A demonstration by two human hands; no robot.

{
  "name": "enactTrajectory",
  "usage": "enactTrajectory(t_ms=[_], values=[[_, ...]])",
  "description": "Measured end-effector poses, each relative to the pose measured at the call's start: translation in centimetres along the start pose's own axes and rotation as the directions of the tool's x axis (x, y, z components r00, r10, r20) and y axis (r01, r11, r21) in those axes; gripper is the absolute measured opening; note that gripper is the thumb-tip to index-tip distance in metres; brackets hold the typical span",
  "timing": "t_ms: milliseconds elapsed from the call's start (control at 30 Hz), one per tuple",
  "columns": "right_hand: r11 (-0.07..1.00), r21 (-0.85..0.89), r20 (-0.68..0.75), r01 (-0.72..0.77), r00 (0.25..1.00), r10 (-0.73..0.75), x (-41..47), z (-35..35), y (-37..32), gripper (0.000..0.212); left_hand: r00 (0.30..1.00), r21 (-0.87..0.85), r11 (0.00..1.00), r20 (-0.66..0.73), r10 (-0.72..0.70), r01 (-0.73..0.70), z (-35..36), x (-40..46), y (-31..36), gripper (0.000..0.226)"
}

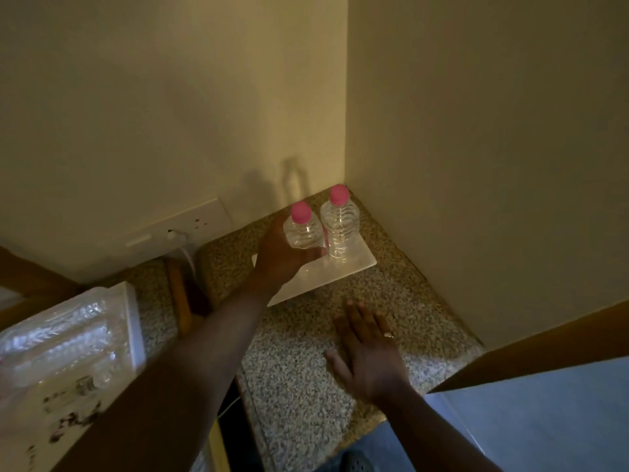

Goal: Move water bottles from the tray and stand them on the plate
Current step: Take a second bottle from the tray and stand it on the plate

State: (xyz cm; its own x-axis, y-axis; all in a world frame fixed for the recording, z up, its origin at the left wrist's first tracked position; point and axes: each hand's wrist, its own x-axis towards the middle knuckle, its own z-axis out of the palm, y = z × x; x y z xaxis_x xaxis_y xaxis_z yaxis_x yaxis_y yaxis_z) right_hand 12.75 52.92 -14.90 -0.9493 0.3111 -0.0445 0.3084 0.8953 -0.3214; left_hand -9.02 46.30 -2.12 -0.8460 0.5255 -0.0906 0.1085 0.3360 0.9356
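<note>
A flat white square plate (360, 260) lies on the speckled counter in the wall corner. One clear water bottle with a pink cap (340, 229) stands upright on it. My left hand (279, 257) grips a second pink-capped bottle (302, 229) upright, just left of the standing one, over the plate's left part; whether its base touches the plate is hidden by my fingers. My right hand (367, 349) rests flat, fingers spread, on the counter in front of the plate. The tray (132, 321) at the far left holds several clear bottles lying down.
Walls close in behind and to the right of the plate. A wall socket with a white plug and cable (177, 238) sits left of the plate. A gap with a wooden strip (178, 294) separates the tray's counter from this one. The counter's front edge (384, 420) is near.
</note>
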Motion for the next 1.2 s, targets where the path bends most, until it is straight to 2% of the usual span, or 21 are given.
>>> enactTrajectory(t_ms=[133, 400, 500, 633, 733, 800, 967, 1100, 1200], values=[[1.000, 0.003, 0.011, -0.007, 1.000, 0.007, 0.0, 0.2, 0.1, 0.071, 0.999, -0.049, 0.998, 0.022, -0.037, 0.038, 0.4, 0.1, -0.5, 0.081], [1.000, -0.008, 0.011, 0.000, 1.000, 0.001, -0.1, 0.1, 0.1, 0.071, 0.998, -0.074, 0.997, 0.065, 0.012, -0.007, 0.3, 0.1, -0.4, 0.075], [1.000, -0.010, 0.012, 0.000, 1.000, 0.000, 0.0, 0.0, 0.1, 0.071, 0.996, -0.063, 0.998, 0.082, -0.024, 0.030, -0.1, 0.0, -0.9, 0.093], [1.000, -0.024, 0.019, 0.015, 1.000, -0.015, -0.1, -0.4, 0.0, 0.073, 0.995, 0.106, 0.989, 0.009, -0.101, 0.099, -2.1, -1.0, -2.1, 0.110], [0.999, -0.043, 0.027, 0.014, 1.000, -0.013, -0.1, -0.6, -0.4, 0.075, 0.986, 0.201, 0.966, -0.071, -0.152, 0.163, -4.9, -2.5, -3.6, 0.112], [0.998, -0.058, 0.042, 0.015, 0.999, -0.012, -0.2, -0.6, -0.6, 0.076, 0.983, 0.230, 0.958, -0.102, -0.150, 0.170, -6.7, -3.8, -4.3, 0.107], [0.997, -0.072, 0.062, 0.021, 0.998, -0.016, -0.5, 0.0, -3.1, 0.071, 0.996, 0.315, 0.949, -0.086, 0.003, 0.024, -10.6, -8.6, -5.9, 0.082], [0.995, -0.072, 0.095, 0.068, 0.994, -0.061, -0.9, 1.0, -6.3, 0.068, 0.996, 0.562, 0.824, -0.086, -0.017, 0.062, -13.1, -11.9, -7.7, 0.097], [0.993, -0.064, 0.109, 0.102, 0.990, -0.095, -1.1, 1.8, -8.6, 0.069, 0.994, 0.709, 0.705, -0.063, 0.086, -0.016, -15.2, -14.5, -8.6, 0.099]])
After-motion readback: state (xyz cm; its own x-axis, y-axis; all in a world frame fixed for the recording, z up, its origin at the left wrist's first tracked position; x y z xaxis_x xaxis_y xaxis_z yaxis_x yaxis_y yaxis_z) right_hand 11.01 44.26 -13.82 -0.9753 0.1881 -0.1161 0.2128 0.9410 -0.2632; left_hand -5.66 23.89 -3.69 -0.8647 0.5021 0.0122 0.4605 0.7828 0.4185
